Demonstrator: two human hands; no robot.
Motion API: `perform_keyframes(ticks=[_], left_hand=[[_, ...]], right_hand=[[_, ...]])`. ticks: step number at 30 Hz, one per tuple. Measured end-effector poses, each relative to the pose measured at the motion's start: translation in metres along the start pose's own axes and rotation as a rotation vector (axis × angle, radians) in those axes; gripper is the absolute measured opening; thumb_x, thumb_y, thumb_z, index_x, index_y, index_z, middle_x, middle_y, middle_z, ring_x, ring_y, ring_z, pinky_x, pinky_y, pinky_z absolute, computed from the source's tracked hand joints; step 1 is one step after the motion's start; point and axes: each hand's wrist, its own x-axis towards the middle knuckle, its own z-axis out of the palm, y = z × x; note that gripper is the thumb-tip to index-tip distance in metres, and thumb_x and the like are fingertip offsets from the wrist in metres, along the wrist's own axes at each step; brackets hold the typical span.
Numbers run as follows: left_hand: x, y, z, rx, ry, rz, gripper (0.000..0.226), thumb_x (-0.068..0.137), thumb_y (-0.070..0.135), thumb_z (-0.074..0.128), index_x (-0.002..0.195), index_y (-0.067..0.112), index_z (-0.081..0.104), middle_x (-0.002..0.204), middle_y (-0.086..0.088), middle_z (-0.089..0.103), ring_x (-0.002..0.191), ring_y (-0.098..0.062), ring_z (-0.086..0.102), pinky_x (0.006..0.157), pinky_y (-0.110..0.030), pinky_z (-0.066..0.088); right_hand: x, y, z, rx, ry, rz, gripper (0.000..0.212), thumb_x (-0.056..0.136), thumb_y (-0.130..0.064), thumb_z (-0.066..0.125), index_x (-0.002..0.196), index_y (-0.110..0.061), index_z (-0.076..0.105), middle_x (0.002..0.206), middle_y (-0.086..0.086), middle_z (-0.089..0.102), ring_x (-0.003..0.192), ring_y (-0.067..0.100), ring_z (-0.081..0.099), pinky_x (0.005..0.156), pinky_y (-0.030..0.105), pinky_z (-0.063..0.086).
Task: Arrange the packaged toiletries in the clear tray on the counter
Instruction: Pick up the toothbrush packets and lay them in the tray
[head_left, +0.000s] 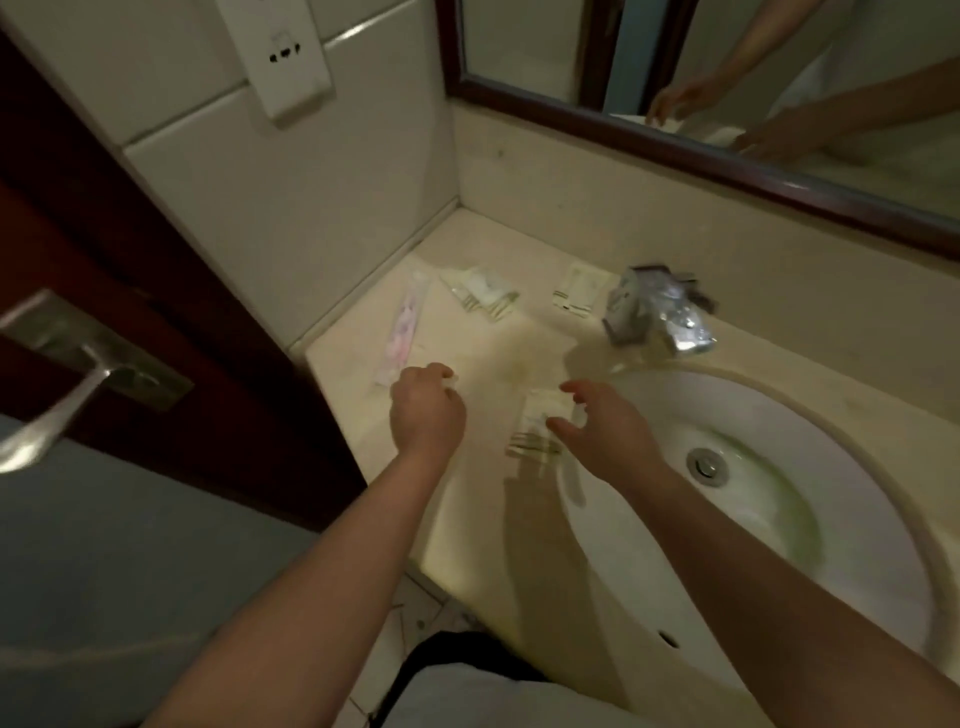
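On the counter (467, 519) we log: left hand (427, 410) curled narrow beside a pink packet (402, 327); right hand (605, 431) spread wide over a pale packet (543, 410); sink (857, 493) alongside.

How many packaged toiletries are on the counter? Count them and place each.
4, maybe more if stacked: a pink toothbrush packet at the left, a cream packet pile behind centre, a flat sachet beside the faucet, a packet by the right hand.
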Motion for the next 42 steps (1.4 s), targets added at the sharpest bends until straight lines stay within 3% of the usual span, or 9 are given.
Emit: perform_keyframes(ticks=[6,10,15,20,25,29,33,38,42], left_hand=[[0.088,-0.042,-0.017,0.066,0.009,-0.176,0.038,0.086,0.02,0.062,0.123,0.013,0.055,0.126,-0.016,0.048,0.115,-0.034,0.045,0.09,-0.042,0.046],[0.117,-0.045,-0.008,0.115,-0.085,-0.21,0.047,0.087,0.033,0.064,0.123,0.008,0.049,0.124,-0.018,0.051,0.114,-0.035,0.049,0.087,-0.044,0.047],[0.137,-0.051,-0.004,0.046,-0.232,-0.276,0.039,0.09,0.042,0.054,0.104,0.006,0.058,0.101,-0.016,0.068,0.077,-0.032,0.067,0.064,-0.038,0.058],[0.145,-0.048,-0.012,-0.126,-0.289,-0.21,0.037,0.092,0.036,0.053,0.102,0.002,0.063,0.101,-0.019,0.068,0.089,-0.034,0.065,0.072,-0.037,0.052],[0.111,-0.013,-0.021,-0.397,-0.286,-0.09,0.027,0.098,0.03,0.043,0.099,0.01,0.061,0.084,-0.006,0.067,0.064,-0.012,0.061,0.051,-0.026,0.042],[0.075,0.024,-0.02,-0.515,-0.311,0.01,0.029,0.102,0.025,0.035,0.087,0.01,0.054,0.069,-0.003,0.056,0.056,-0.014,0.052,0.043,-0.014,0.039],[0.032,0.057,-0.003,-0.823,-0.553,-0.05,0.035,0.101,0.015,0.034,0.067,0.013,0.043,0.048,0.003,0.043,0.041,-0.011,0.038,0.042,-0.021,0.034],[-0.056,0.1,0.018,-0.996,-0.954,-0.145,0.033,0.097,0.007,0.033,0.068,0.01,0.05,0.046,0.0,0.035,0.034,-0.011,0.027,0.041,-0.022,0.021],[-0.148,0.129,0.043,-1.106,-1.377,-0.217,0.02,0.087,0.009,0.037,0.069,0.013,0.046,0.042,0.003,0.031,0.03,-0.009,0.026,0.04,-0.024,0.017]], right_hand=[[0.037,-0.026,0.025,-0.304,-0.115,0.065,0.083,0.072,-0.046,0.077,0.141,-0.021,0.04,0.14,0.01,0.046,0.125,0.032,0.045,0.095,0.043,0.046],[0.049,-0.024,0.036,-0.433,-0.157,0.104,0.082,0.069,-0.049,0.078,0.137,-0.02,0.042,0.135,0.011,0.045,0.122,0.033,0.041,0.093,0.042,0.045],[0.063,-0.023,0.037,-0.499,-0.172,0.125,0.074,0.067,-0.057,0.076,0.125,-0.02,0.048,0.12,0.01,0.057,0.116,0.032,0.043,0.09,0.039,0.042],[0.063,-0.018,0.038,-0.328,-0.229,0.135,0.048,0.076,-0.046,0.072,0.111,-0.016,0.061,0.109,0.01,0.057,0.108,0.032,0.053,0.08,0.034,0.045],[0.051,-0.021,0.024,0.046,-0.028,0.204,0.025,0.08,-0.038,0.07,0.083,-0.016,0.059,0.076,-0.003,0.061,0.073,0.018,0.058,0.058,0.029,0.04],[0.029,-0.021,0.001,0.245,0.152,0.242,0.022,0.087,-0.044,0.063,0.077,-0.026,0.058,0.066,-0.017,0.055,0.062,0.001,0.052,0.052,0.017,0.031],[-0.005,-0.007,-0.028,0.369,0.27,0.307,0.034,0.093,-0.043,0.054,0.066,-0.024,0.061,0.063,-0.012,0.059,0.06,0.002,0.055,0.051,0.019,0.035],[-0.076,0.036,-0.059,0.435,0.431,0.341,0.028,0.086,-0.035,0.06,0.085,-0.009,0.071,0.076,0.001,0.068,0.071,0.018,0.06,0.067,0.033,0.045],[-0.16,0.088,-0.079,0.545,0.52,0.397,0.03,0.084,-0.025,0.061,0.069,0.0,0.057,0.061,0.004,0.051,0.056,0.015,0.047,0.056,0.031,0.039]])
